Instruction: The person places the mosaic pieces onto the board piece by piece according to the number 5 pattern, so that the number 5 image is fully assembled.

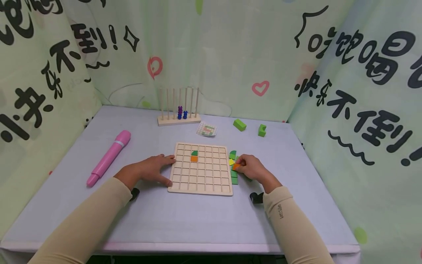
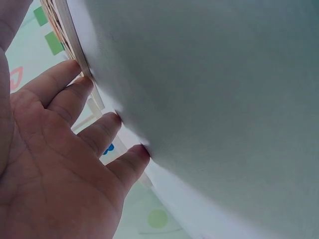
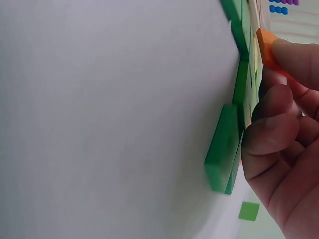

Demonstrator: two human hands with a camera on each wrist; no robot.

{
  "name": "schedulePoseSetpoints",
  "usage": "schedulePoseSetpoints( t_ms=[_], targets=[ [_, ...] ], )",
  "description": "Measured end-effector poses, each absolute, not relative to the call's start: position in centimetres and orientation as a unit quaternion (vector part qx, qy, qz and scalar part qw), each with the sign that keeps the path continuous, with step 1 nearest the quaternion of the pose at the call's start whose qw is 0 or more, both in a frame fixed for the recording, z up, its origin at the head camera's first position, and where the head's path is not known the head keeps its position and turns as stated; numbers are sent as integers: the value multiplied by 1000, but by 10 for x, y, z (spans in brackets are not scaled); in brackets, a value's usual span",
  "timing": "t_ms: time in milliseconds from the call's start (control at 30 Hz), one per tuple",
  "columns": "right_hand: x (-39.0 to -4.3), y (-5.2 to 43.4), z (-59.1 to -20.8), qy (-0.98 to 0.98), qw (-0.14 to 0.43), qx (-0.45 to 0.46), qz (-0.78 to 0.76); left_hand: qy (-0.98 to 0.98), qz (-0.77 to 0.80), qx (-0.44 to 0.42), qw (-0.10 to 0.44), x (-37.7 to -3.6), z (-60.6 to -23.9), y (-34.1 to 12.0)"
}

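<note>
A wooden grid board (image 1: pixel 201 179) lies on the table, with a green piece (image 1: pixel 195 153) and an orange square tile (image 1: pixel 194 158) in its upper left cells. My left hand (image 1: pixel 150 169) touches the board's left edge, thumb and fingers spread; in the left wrist view the fingertips (image 2: pixel 84 85) meet the edge and the table. My right hand (image 1: pixel 252 168) pinches an orange tile (image 3: pixel 271 50) between thumb and finger, just beyond the board's right edge. Around it lie several green pieces (image 1: pixel 234 178) and a yellow piece (image 1: pixel 231 161). Part of this pile is hidden behind the hand.
Behind the board are a wooden peg counter (image 1: pixel 179 121) with purple and blue beads and a patterned card (image 1: pixel 207 129). Two green blocks (image 1: pixel 239 125) sit at the back right. A pink cylinder (image 1: pixel 108 158) lies on the left. Printed curtains (image 1: pixel 214 55) surround the table.
</note>
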State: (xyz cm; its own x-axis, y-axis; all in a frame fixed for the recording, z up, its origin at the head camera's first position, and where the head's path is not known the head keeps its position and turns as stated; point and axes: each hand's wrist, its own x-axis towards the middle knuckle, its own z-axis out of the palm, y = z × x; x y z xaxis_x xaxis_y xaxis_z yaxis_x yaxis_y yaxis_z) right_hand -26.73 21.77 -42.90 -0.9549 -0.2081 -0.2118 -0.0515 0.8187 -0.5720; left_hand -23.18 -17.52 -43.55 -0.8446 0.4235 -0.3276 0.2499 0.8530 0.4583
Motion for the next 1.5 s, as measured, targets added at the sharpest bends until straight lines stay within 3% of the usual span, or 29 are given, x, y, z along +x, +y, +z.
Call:
schedulePoseSetpoints(
  t_ms=[500,1500],
  targets=[
    [-272,185,-421,910,158,-95,-370,938,202,185,212,-232,-439,-177],
    [-284,86,-431,907,180,-185,-333,939,199,186,210,-232,-437,-177]
  ],
)
